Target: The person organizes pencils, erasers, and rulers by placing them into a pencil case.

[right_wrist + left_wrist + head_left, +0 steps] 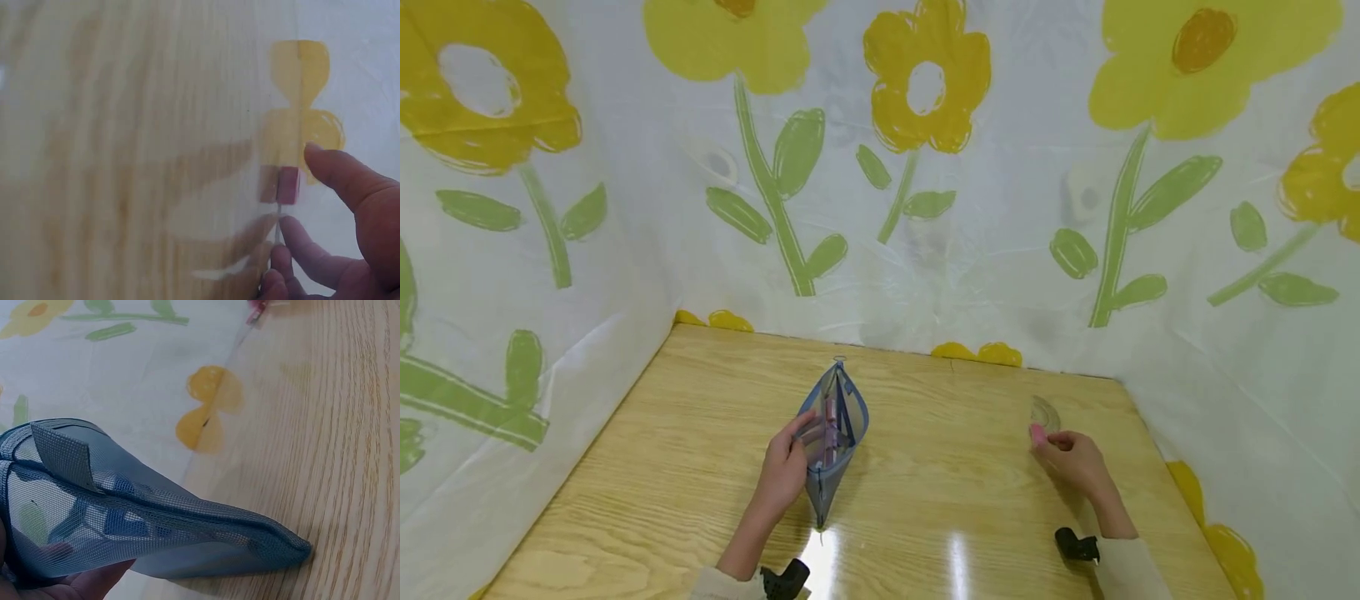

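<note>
A blue mesh pencil case (826, 487) stands with its zipped top spread wide, and my left hand (784, 477) grips its left side, thumb toward the opening. Pink and purple items (831, 433) show inside it. The mesh side (112, 519) fills the lower part of the left wrist view, with the fingers partly hidden behind it. At the right, my right hand (1081, 462) is at a small pink eraser (1037, 435) on the table. In the right wrist view the thumb and fingers are spread on either side of the eraser (289, 185). Just beyond lies a clear protractor (1047, 412).
The wooden table (940, 467) carries all of this. White cloth walls (1000, 250) with yellow flowers rise along its back, left and right edges. A black wrist camera (1077, 546) sits on the right sleeve, another (786, 579) on the left.
</note>
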Action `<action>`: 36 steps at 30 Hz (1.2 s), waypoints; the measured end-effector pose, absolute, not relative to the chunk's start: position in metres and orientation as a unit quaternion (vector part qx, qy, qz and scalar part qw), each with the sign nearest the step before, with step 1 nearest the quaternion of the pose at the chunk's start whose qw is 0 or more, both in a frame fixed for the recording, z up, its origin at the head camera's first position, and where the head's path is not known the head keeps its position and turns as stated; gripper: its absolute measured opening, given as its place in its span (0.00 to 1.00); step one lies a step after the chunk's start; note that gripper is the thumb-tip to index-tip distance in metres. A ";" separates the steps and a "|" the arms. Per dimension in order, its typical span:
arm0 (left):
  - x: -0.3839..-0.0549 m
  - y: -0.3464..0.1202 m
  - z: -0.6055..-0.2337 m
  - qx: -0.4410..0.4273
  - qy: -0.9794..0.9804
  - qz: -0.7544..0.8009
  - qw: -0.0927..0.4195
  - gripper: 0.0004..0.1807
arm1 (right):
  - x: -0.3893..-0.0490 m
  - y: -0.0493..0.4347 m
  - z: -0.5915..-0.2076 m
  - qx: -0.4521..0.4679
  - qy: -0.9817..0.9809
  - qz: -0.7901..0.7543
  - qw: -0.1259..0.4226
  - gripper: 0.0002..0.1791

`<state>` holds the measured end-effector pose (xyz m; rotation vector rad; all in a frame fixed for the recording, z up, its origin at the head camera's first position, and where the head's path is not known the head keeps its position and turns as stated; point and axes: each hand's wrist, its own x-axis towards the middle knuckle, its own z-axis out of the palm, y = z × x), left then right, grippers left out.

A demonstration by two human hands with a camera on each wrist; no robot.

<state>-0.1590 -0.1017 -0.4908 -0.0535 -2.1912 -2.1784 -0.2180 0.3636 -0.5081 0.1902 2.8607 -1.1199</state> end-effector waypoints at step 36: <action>-0.160 -0.105 -0.491 -0.017 -0.708 -0.706 0.027 0.28 | -0.233 0.372 -0.508 -0.017 0.913 -0.401 0.069 0.39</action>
